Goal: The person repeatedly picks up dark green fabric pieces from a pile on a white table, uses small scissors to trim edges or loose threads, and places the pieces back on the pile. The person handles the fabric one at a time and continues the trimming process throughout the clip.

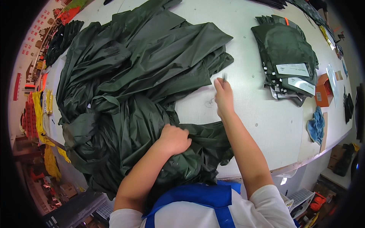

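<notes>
A: Fabric everywhere; the dark green garment heap [129,87] covers the left half of the white table [258,125], spread and rumpled, one end spilling over the near edge toward the person's blue apron [201,197].

B: And the hands?

A: The left hand [174,139] is a closed fist bunched into the green cloth at the near edge; the right hand [223,95] is raised over bare table just beside the heap's right border, fingers pinched on a small dark tool [224,77], perhaps snips; I cannot tell exactly; a loose wisp of thread [210,102] lies beside it.

B: How much looks finished?

A: My judgement: a fair share; a folded stack of green pieces [289,60] with white tags sits well apart at the far right; the big heap remains unfolded, so most work is left.

B: Room to move?

A: Open table between heap and stack; right of that, an orange box [323,91] and a blue cloth [316,125] crowd the curved right edge; the near edge is close to the elbows.
</notes>
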`<action>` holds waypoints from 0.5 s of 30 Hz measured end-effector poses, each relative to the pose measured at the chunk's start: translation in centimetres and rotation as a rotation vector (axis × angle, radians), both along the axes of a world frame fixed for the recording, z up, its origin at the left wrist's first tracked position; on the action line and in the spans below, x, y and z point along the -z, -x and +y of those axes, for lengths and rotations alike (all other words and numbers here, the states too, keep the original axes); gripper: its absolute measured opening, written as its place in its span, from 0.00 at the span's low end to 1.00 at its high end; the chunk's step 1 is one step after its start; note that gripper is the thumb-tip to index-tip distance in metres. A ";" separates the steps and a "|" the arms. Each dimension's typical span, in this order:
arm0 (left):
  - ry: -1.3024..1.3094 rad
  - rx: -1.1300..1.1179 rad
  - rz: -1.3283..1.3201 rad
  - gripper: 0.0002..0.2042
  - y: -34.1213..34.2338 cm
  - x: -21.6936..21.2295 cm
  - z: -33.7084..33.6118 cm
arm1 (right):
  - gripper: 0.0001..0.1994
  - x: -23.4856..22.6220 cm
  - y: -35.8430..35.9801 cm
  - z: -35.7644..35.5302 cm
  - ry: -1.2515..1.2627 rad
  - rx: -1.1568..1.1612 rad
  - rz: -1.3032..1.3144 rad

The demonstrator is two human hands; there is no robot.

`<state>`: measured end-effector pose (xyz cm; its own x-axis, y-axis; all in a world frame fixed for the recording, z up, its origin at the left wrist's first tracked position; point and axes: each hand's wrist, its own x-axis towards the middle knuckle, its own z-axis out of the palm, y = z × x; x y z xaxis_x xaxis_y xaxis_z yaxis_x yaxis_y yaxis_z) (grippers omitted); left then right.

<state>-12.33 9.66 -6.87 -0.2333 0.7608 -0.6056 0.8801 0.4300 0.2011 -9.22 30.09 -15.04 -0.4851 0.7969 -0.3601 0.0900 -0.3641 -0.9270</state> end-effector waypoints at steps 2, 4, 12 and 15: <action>0.037 -0.035 -0.039 0.16 -0.1 -0.9 -0.5 | 0.09 1.2 2.7 1.0 0.247 0.007 -0.004; -0.112 -0.192 -0.173 0.14 0.3 -1.4 -0.9 | 0.08 1.1 3.6 1.1 0.449 -0.090 0.056; -0.969 -0.761 -0.285 0.15 1.7 -5.2 1.4 | 0.10 -6.4 -5.5 -9.9 -0.078 -0.516 0.238; -0.658 -0.780 -0.439 0.11 2.3 -4.7 0.5 | 0.08 -5.8 -6.6 -11.5 0.093 -0.531 0.328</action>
